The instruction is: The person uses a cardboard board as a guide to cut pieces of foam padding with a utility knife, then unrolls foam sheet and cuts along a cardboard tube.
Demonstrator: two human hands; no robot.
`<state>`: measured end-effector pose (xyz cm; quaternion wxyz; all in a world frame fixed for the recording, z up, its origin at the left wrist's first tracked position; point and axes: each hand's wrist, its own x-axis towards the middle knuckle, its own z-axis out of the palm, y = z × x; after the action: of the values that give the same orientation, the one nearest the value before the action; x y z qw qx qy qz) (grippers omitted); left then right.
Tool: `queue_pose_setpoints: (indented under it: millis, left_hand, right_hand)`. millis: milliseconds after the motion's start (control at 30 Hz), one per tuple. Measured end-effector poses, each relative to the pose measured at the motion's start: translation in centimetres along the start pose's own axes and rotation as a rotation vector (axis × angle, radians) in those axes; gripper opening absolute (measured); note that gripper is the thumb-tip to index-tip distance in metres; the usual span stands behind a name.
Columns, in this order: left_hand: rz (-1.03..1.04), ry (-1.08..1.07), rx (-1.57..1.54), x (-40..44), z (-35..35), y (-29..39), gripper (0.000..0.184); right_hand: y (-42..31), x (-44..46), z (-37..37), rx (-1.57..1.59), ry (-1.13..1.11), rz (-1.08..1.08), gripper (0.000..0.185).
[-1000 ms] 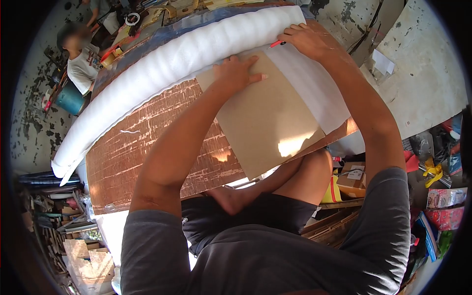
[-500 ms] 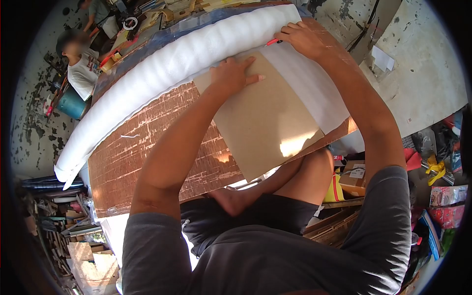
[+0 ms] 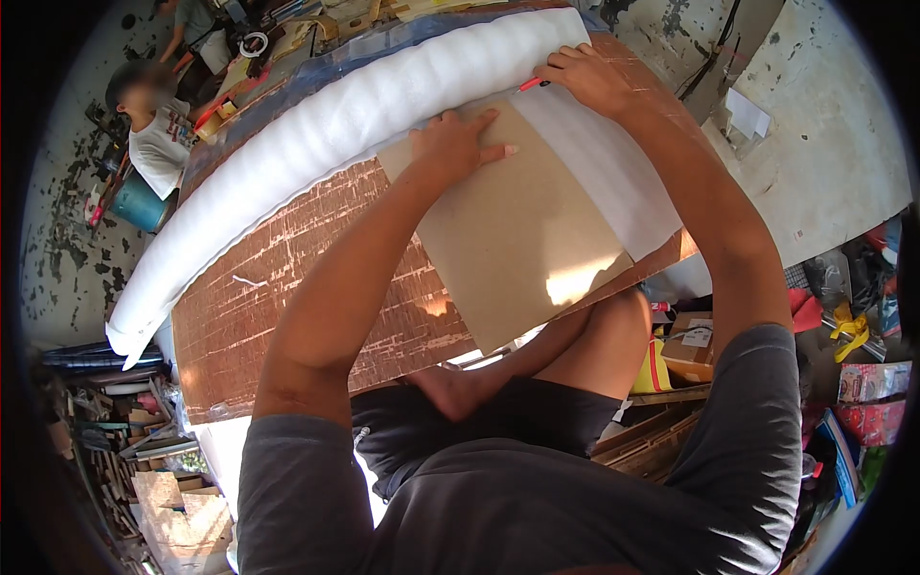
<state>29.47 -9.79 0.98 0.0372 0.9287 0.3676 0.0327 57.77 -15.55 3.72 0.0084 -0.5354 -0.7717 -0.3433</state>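
Observation:
My left hand (image 3: 454, 146) lies spread on the upper end of a tan board (image 3: 517, 225), its thumb and forefinger apart. At the upper right, my right hand (image 3: 582, 77) is closed round a red cutter (image 3: 530, 84), whose tip points left, near the edge of the foam roll. The long white foam roll (image 3: 335, 120) curves along the far side of the brown worktable (image 3: 316, 273). A flat white foam sheet (image 3: 613, 172) extends from under the board's right side toward me.
Two people are at the upper left, one in a white shirt (image 3: 161, 144) beside a teal bucket (image 3: 142, 201). A cardboard box (image 3: 688, 350) and a yellow bag (image 3: 653, 369) lie below right. Wood scraps (image 3: 177, 517) fill the lower left.
The red cutter and my right hand have shifted slightly left in view, as has the board. The view has moved a little. My left hand keeps its place on the board.

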Motion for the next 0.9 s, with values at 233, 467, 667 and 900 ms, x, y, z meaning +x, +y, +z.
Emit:
queue_pose_setpoints:
  millis: [233,467,667,900]
  left_hand:
    - [-0.019,-0.043,-0.038,0.1,-0.4,0.1,0.084]
    - [-0.006,-0.025,-0.009,-0.1,-0.1,0.1,0.083]
    - [0.007,-0.018,0.014,-0.1,-0.3,0.0,0.083]
    - [0.002,-0.029,0.002,-0.2,-0.5,0.2,0.083]
  right_hand:
    - [0.0,-0.2,-0.3,0.047,-0.045,0.029,0.034]
    - [0.0,-0.9,-1.6,0.075,-0.129,0.116,0.038]
    - [2.1,-2.3,-0.3,0.008,-0.208,0.173,0.041]
    - [5.0,-5.1,2.5,-0.057,-0.189,0.213,0.037]
